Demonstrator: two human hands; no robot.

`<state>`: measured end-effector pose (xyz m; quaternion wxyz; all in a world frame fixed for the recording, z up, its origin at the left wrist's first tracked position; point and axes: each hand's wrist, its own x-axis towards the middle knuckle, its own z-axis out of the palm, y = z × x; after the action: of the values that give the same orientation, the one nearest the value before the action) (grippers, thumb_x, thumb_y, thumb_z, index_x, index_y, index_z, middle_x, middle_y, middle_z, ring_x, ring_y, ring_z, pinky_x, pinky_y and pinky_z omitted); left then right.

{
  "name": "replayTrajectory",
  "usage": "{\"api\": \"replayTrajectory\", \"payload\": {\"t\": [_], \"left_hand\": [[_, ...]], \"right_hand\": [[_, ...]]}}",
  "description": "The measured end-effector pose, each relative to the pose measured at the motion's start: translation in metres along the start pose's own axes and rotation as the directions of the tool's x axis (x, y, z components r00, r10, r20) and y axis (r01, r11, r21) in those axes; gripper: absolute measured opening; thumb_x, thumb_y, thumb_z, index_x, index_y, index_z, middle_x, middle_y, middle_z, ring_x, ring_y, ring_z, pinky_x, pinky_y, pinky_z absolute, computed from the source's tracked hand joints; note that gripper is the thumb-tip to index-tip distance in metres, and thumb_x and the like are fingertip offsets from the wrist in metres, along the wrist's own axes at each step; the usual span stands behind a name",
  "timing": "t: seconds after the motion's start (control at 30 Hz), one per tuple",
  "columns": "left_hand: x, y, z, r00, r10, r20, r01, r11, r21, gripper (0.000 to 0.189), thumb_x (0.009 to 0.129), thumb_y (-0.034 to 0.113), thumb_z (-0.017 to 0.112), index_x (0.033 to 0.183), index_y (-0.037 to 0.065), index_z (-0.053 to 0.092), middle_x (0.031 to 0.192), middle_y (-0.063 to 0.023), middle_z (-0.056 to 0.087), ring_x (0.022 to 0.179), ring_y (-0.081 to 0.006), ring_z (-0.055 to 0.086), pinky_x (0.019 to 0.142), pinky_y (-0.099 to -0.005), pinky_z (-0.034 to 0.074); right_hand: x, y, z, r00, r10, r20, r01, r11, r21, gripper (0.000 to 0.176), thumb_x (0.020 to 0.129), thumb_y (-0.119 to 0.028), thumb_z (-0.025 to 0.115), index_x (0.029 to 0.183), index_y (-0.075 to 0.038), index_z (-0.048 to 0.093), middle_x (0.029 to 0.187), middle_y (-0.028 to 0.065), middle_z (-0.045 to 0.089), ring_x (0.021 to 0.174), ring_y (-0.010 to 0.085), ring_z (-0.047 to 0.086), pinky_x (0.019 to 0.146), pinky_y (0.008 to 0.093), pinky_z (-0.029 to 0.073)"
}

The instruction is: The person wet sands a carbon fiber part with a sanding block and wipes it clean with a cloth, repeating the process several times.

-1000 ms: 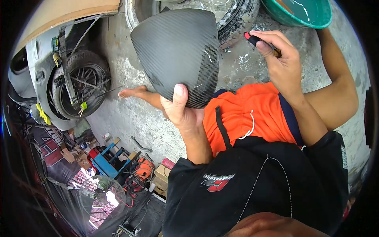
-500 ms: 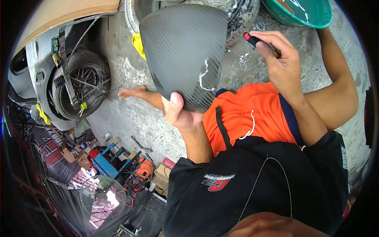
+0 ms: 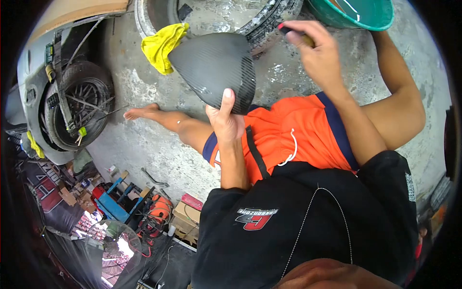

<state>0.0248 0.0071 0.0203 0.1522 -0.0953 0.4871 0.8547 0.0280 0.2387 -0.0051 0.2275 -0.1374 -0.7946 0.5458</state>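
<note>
1. Left hand [image 3: 226, 123]: closed on the lower edge of the shell [image 3: 214, 67], thumb pressed flat on its woven-pattern face. The shell was held up above the left thigh, its far edge at the cloth [image 3: 161, 45].
2. Right hand [image 3: 315, 50]: fingers closed round a tool [image 3: 288, 30], red tip showing, to the right of the shell and apart from it.
3. Step, as judged: shell presented for work, tool poised but not on it.
4. Next move, as judged: called for bringing tip to surface, with a firm left grip on the smooth curve.
5. Surface: bare, stained concrete floor [image 3: 159, 144]; the person sat on it in orange shorts [image 3: 293, 130], one leg stretched out.
6. Room: workshop; strapped wheel [image 3: 79, 103] at left, tyre [image 3: 262, 26] and green basin [image 3: 356, 12] at top, fan [image 3: 108, 245] and boxes [image 3: 185, 214] lower left.
</note>
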Motion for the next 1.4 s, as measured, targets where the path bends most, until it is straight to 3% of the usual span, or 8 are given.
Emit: {"api": "replayTrajectory", "payload": {"t": [0.23, 0.37, 0.53, 0.93, 1.07, 1.13, 1.17, 1.4], "left_hand": [[-0.003, -0.027, 0.003, 0.997, -0.001, -0.073, 0.007, 0.997, 0.082, 0.027, 0.090, 0.003, 0.068, 0.114, -0.005, 0.062, 0.112, -0.0109, 0.066, 0.097, -0.0159, 0.064, 0.088, -0.0312, 0.052], [-0.001, -0.021, 0.014, 0.987, 0.002, -0.161, -0.014, 0.997, -0.074, 0.022, 0.089, 0.003, 0.068, 0.110, -0.005, 0.065, 0.106, -0.0095, 0.068, 0.092, -0.0147, 0.065, 0.085, -0.0302, 0.052], [-0.009, -0.009, -0.002, 0.982, 0.174, 0.066, -0.186, 0.900, 0.395, 0.016, 0.090, 0.004, 0.069, 0.103, -0.005, 0.068, 0.100, -0.0070, 0.070, 0.087, -0.0127, 0.065, 0.078, -0.0285, 0.053], [-0.041, 0.007, -0.010, 0.964, 0.260, 0.047, -0.264, 0.937, 0.229, 0.014, 0.088, 0.001, 0.069, 0.101, -0.006, 0.069, 0.099, -0.0077, 0.071, 0.089, -0.0130, 0.065, 0.081, -0.0283, 0.051], [-0.046, -0.003, -0.023, 0.973, 0.215, 0.078, -0.224, 0.966, 0.127, 0.013, 0.088, 0.003, 0.070, 0.098, -0.005, 0.069, 0.098, -0.0066, 0.071, 0.088, -0.0128, 0.065, 0.083, -0.0290, 0.051], [-0.046, -0.002, -0.024, 0.962, 0.261, 0.075, -0.270, 0.951, 0.154, 0.014, 0.089, 0.003, 0.070, 0.100, -0.005, 0.068, 0.099, -0.0062, 0.070, 0.088, -0.0128, 0.064, 0.084, -0.0284, 0.050], [-0.043, -0.002, -0.024, 0.958, 0.288, 0.001, -0.287, 0.956, 0.058, 0.015, 0.089, 0.002, 0.069, 0.102, -0.004, 0.067, 0.101, -0.0061, 0.070, 0.089, -0.0126, 0.063, 0.084, -0.0283, 0.050], [-0.035, -0.025, -0.009, 0.957, 0.289, 0.000, -0.289, 0.957, -0.023, 0.022, 0.087, -0.003, 0.067, 0.109, -0.003, 0.065, 0.108, -0.0066, 0.067, 0.098, -0.0133, 0.062, 0.091, -0.0295, 0.047]], "right_hand": [[-0.050, -0.013, 0.048, 0.978, -0.090, 0.187, 0.070, 0.991, 0.112, 0.041, 0.071, 0.013, 0.061, 0.108, -0.001, 0.068, 0.110, 0.0157, 0.067, 0.104, 0.0318, 0.065, 0.092, 0.0382, 0.053], [-0.045, -0.011, 0.052, 0.960, -0.197, 0.200, 0.198, 0.980, 0.013, 0.038, 0.075, 0.015, 0.058, 0.107, -0.001, 0.069, 0.112, 0.0162, 0.067, 0.099, 0.0324, 0.067, 0.087, 0.0370, 0.055], [-0.017, -0.018, 0.060, 0.973, -0.087, 0.214, 0.086, 0.996, 0.015, 0.030, 0.078, 0.014, 0.061, 0.103, 0.000, 0.072, 0.104, 0.0161, 0.070, 0.093, 0.0283, 0.070, 0.084, 0.0339, 0.056], [-0.043, -0.061, 0.066, 0.888, -0.397, 0.230, 0.428, 0.899, -0.100, 0.026, 0.082, 0.010, 0.062, 0.105, 0.001, 0.071, 0.094, 0.0144, 0.071, 0.089, 0.0211, 0.068, 0.078, 0.0289, 0.054], [0.038, -0.063, 0.065, 0.882, 0.335, 0.331, -0.396, 0.909, 0.134, 0.021, 0.094, -0.011, 0.065, 0.109, 0.003, 0.066, 0.096, 0.0108, 0.071, 0.093, 0.0211, 0.069, 0.087, 0.0349, 0.055], [0.054, -0.090, 0.053, 0.917, 0.281, 0.283, -0.394, 0.745, 0.538, 0.016, 0.090, -0.012, 0.071, 0.100, 0.001, 0.069, 0.079, 0.0024, 0.066, 0.073, 0.0088, 0.057, 0.066, 0.0255, 0.046], [0.054, -0.084, 0.041, 0.912, 0.222, 0.346, -0.392, 0.726, 0.565, 0.033, 0.098, -0.023, 0.063, 0.116, 0.005, 0.061, 0.099, 0.0110, 0.070, 0.092, 0.0208, 0.070, 0.088, 0.0356, 0.055], [0.001, -0.060, 0.052, 0.704, 0.197, 0.682, -0.688, 0.427, 0.587, 0.029, 0.094, -0.021, 0.067, 0.109, 0.004, 0.066, 0.102, 0.0135, 0.071, 0.094, 0.0214, 0.069, 0.089, 0.0345, 0.054]]}}
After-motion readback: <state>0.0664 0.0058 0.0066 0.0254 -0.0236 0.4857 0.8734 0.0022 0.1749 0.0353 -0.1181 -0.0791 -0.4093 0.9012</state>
